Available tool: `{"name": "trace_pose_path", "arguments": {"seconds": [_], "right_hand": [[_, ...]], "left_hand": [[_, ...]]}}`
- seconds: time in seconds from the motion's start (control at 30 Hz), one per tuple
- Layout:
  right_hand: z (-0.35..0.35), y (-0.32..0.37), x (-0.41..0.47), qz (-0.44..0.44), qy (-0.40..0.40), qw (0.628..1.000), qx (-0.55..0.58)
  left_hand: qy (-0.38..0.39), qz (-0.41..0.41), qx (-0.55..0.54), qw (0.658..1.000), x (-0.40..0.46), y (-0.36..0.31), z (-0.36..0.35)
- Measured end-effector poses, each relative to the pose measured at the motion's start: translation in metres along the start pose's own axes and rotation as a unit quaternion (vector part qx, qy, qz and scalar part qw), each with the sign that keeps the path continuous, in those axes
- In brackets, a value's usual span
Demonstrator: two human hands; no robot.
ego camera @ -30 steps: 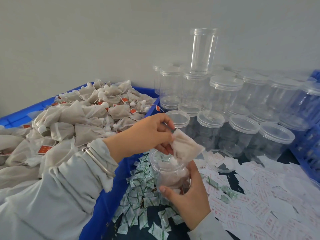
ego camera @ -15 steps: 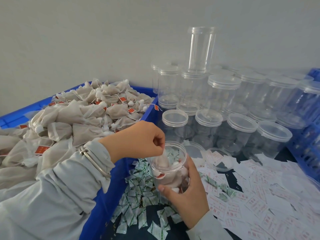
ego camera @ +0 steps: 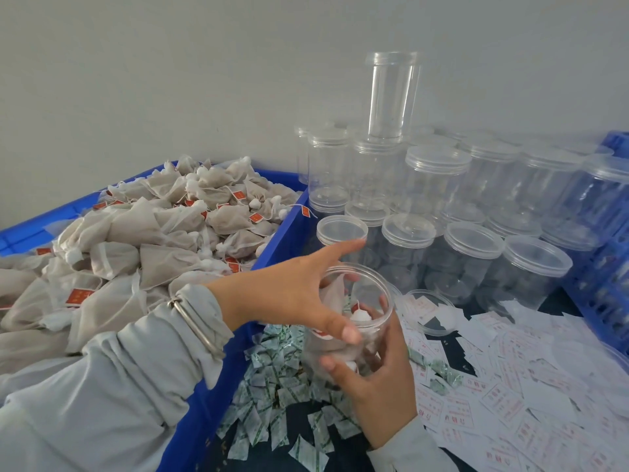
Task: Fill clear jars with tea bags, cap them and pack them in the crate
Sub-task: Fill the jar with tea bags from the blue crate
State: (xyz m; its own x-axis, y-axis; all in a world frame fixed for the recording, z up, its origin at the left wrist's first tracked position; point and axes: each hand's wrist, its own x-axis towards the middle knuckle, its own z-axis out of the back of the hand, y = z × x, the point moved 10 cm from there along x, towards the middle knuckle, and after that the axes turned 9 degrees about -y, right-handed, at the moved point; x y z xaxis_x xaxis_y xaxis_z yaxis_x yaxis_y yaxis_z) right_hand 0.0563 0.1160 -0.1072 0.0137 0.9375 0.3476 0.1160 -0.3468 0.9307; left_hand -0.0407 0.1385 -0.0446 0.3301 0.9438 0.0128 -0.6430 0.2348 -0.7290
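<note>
The right hand (ego camera: 377, 386) is gripping a clear jar (ego camera: 354, 321) of tea bags low in front, the left hand (ego camera: 292, 294) is hovering over its mouth with fingers spread – and beyond, capped jars (ego camera: 469, 253) are standing beside a blue crate (ego camera: 282, 233) heaped with tea bags (ego camera: 163, 233).
</note>
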Motion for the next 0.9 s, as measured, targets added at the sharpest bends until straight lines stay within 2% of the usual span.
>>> {"name": "trace_pose_path", "arguments": {"seconds": [0.13, 0.2, 0.3, 0.4, 0.5, 0.6, 0.9], "right_hand": [[-0.006, -0.007, 0.003, -0.019, 0.054, 0.998, 0.001], [0.0, -0.015, 0.008, -0.038, 0.064, 0.997, -0.035], [0.011, -0.029, 0.016, -0.039, 0.064, 0.982, -0.176], [0.007, -0.048, 0.016, -0.02, 0.122, 0.923, -0.364], [-0.004, -0.062, 0.01, 0.007, 0.194, 0.869, -0.456], [-0.008, -0.06, 0.009, 0.035, 0.204, 0.858, -0.469], [0.006, -0.042, 0.018, 0.039, 0.1, 0.912, -0.397]], "left_hand": [[-0.072, -0.026, 0.026, 0.997, 0.001, -0.001, 0.019], [-0.144, -0.011, -0.027, 0.989, 0.002, 0.006, 0.039], [-0.274, 0.018, -0.069, 0.959, 0.0, 0.02, 0.072], [-0.334, 0.049, -0.029, 0.941, -0.004, 0.028, 0.083], [-0.34, 0.066, 0.011, 0.938, -0.006, 0.032, 0.081], [-0.321, 0.07, 0.035, 0.944, -0.003, 0.036, 0.074], [-0.294, 0.067, 0.033, 0.953, 0.003, 0.036, 0.065]]}}
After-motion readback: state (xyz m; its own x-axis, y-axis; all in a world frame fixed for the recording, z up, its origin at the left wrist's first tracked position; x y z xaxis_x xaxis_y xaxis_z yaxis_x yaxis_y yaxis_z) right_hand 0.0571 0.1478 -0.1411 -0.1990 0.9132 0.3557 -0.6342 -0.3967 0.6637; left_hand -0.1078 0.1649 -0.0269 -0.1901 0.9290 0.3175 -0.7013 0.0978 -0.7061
